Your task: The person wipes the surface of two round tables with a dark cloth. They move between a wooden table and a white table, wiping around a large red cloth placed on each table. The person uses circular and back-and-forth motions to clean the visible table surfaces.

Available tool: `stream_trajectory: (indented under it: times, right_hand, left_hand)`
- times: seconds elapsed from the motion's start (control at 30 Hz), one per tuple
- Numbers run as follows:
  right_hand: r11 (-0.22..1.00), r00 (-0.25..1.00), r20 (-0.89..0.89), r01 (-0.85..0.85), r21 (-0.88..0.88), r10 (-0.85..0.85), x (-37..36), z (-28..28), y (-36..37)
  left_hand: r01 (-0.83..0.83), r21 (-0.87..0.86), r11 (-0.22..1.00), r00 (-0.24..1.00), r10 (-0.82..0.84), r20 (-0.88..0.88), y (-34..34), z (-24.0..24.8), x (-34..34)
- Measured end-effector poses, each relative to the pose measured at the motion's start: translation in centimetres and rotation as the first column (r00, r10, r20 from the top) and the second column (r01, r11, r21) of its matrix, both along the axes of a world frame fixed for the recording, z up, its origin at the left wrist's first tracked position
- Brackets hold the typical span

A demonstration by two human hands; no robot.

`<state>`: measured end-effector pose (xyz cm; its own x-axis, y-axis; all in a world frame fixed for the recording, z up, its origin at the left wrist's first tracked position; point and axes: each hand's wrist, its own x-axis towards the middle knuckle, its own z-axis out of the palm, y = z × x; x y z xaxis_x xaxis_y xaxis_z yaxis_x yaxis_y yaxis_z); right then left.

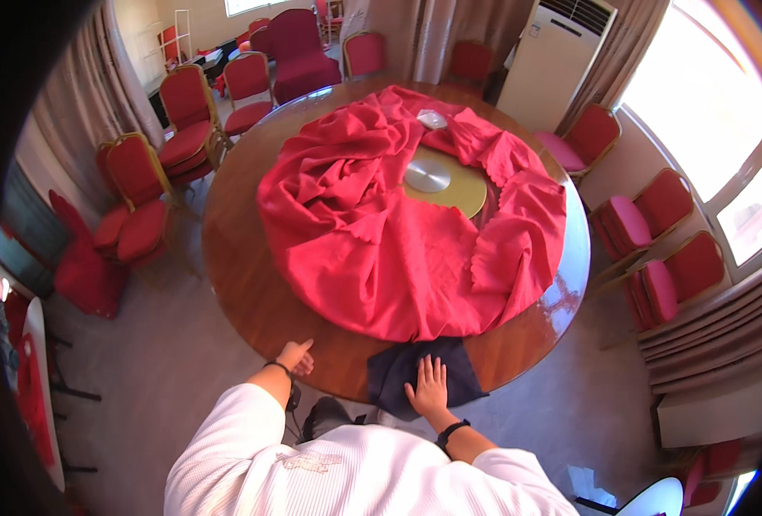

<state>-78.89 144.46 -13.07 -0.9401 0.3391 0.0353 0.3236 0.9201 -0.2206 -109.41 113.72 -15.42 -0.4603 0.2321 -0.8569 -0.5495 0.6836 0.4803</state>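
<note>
Person standing at the near side of a round wooden table (247, 284). The right hand (428, 391) is lying palm down on a dark cloth (389, 374), fingers straight and slightly spread, resting on it rather than gripping. The left hand (297, 356) is hovering at or touching the rim, cannot tell which; its fingers are bending loosely, thumb apart, nothing showing in them. The step seems to be wiping the bare wood; the next move is probably calling for flat pressure, sliding along the rim clear of the bunched red tablecloth (372, 279). The dark cloth is sitting at the near edge, apparently overhanging, its long axis running left-right, one corner pointing right.
</note>
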Motion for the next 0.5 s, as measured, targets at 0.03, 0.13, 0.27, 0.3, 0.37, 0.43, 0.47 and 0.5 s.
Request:
stream_trajectory:
  times: [0.03,0.13,0.27,0.3,0.37,0.43,0.47,0.5]
  right_hand:
    - [1.0,1.0,0.005,0.007,-0.017,-0.007,0.0,0.7,0.6]
    - [0.98,0.98,0.031,0.197,0.005,-0.197,1.6,0.6,3.5]
    - [0.813,0.813,0.01,0.581,0.041,-0.582,2.7,-0.4,8.4]
    - [0.754,0.754,0.012,0.656,0.027,-0.656,2.5,-0.6,9.4]
    - [0.721,0.723,0.009,0.687,0.087,-0.69,1.4,-1.2,9.4]
    - [0.754,0.757,-0.003,0.65,0.096,-0.653,-0.4,-1.7,8.2]
    - [0.812,0.814,0.011,0.578,0.083,-0.58,-1.7,-1.2,6.8]
    - [0.86,0.868,-0.01,0.493,0.13,-0.497,-2.7,-1.8,5.5]
  left_hand:
    - [0.008,-0.02,1.0,1.0,-0.008,-0.011,0.0,-0.5,-0.2]
    - [-0.005,-0.02,1.0,1.0,0.005,0.002,0.4,-0.7,0.3]
    - [-0.017,-0.034,0.999,1.0,0.017,-0.009,0.9,0.1,0.5]
    - [-0.024,-0.031,0.999,1.0,0.024,0.0,0.7,-0.1,0.6]
    - [-0.014,-0.032,0.999,1.0,0.014,0.001,0.6,-0.2,0.5]
    - [-0.009,-0.022,1.0,1.0,0.009,0.002,0.6,-0.4,0.3]
    - [-0.018,-0.017,1.0,1.0,0.018,0.002,0.4,-0.3,0.3]
    - [-0.013,-0.017,1.0,1.0,0.013,0.0,0.6,-0.2,0.3]
